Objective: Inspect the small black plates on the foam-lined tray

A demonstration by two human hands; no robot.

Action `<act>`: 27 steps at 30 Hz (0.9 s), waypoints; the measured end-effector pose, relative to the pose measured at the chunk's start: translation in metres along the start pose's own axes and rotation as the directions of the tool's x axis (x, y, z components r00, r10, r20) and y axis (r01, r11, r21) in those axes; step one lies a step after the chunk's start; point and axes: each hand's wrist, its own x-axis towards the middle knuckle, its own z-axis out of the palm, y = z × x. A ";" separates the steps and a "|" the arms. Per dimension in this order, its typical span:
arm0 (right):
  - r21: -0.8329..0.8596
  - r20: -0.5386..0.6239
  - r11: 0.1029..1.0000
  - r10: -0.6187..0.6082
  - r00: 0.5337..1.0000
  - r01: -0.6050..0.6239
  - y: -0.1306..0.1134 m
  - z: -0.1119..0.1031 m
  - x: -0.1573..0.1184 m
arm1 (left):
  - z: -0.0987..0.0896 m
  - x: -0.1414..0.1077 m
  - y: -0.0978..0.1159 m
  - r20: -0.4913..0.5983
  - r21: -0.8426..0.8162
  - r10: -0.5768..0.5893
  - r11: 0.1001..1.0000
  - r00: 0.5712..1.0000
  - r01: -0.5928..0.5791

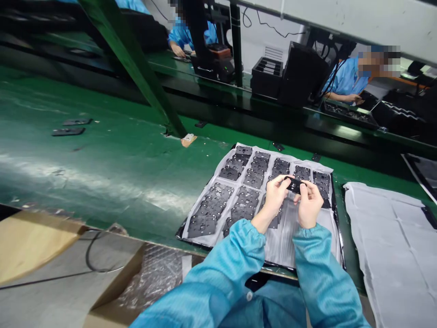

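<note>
Between my fingertips is a small flat black plastic part (294, 185) with cut-outs. My left hand (277, 193) pinches its left end and my right hand (309, 202) grips the right end. Both hands hover over a tray (282, 250) lined with white sheet. Rows of similar black parts (215, 202) overlap in the tray's compartments, in the back row and at the front left. Bare liner shows at the tray's front right, below my hands. My forearms hide some of the parts.
A second white-lined sheet (392, 241) lies to the right. A green post (136, 68) rises from the bench (112, 182). Loose black parts (68, 131) lie at the left. An open carton (116, 282) with clear plastic stands below the edge. Two people (348, 86) work across the bench.
</note>
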 end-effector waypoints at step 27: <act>0.005 0.024 0.999 0.042 0.999 -0.042 0.000 -0.004 0.003 | -0.006 0.004 -0.001 -0.005 0.121 0.138 0.983 0.990 -0.136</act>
